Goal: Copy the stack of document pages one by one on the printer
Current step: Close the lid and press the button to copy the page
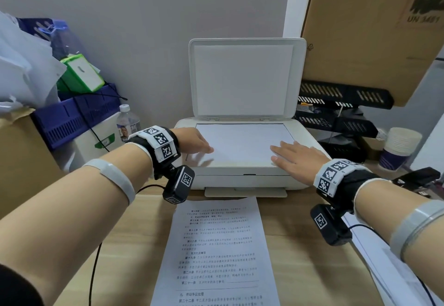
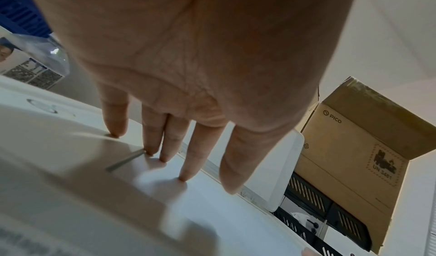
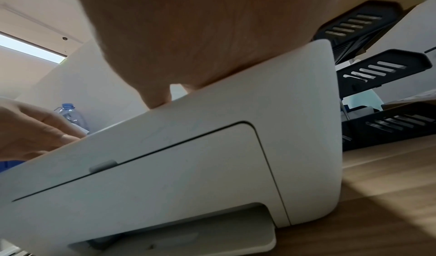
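Note:
A white printer (image 1: 247, 180) stands at the back of the wooden desk with its scanner lid (image 1: 243, 77) raised upright. A white page (image 1: 242, 142) lies blank side up on the scanner bed. My left hand (image 1: 199, 144) lies flat on the page's left edge, and its straight fingers (image 2: 184, 166) touch the sheet. My right hand (image 1: 295, 159) lies flat on the page's right front corner, fingers straight. A printed document page (image 1: 216, 252) lies on the desk in front of the printer. More white sheets (image 1: 384, 257) lie under my right forearm.
Blue crates (image 1: 74, 118), a cardboard box and a water bottle (image 1: 127, 123) crowd the left. Black stacked paper trays (image 1: 341, 113), a large PICO carton (image 1: 370, 31) and a stack of paper cups (image 1: 396, 147) stand at the right. Cables run along both forearms.

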